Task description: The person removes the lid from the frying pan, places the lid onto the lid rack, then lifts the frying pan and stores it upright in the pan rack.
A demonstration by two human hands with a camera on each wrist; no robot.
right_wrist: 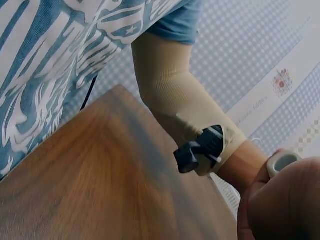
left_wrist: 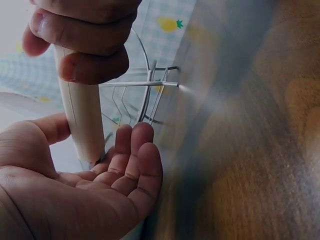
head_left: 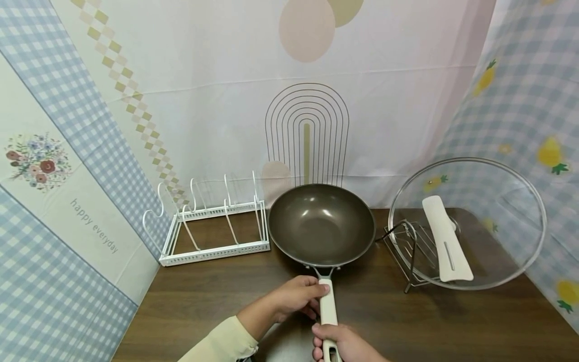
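A dark wok (head_left: 321, 223) sits on the brown wooden table (head_left: 452, 322), its cream handle (head_left: 328, 306) pointing toward me. My right hand (head_left: 344, 344) grips the handle's near end; in the left wrist view its fingers (left_wrist: 85, 40) wrap the cream handle (left_wrist: 82, 125). My left hand (head_left: 296, 296) is at the handle close to the wok. Seen from the left wrist, that left hand (left_wrist: 75, 190) lies palm open, thumb beside the handle and relaxed fingers under it. The right wrist view shows the right hand (right_wrist: 282, 205), the handle's end (right_wrist: 282, 161) and the left forearm's beige sleeve (right_wrist: 185, 110).
A white wire dish rack (head_left: 212, 226) stands left of the wok. To the right, a glass lid (head_left: 468, 221) with a white handle (head_left: 445, 239) leans on a metal wire stand (head_left: 409, 246). Patterned cloth walls enclose the table on three sides.
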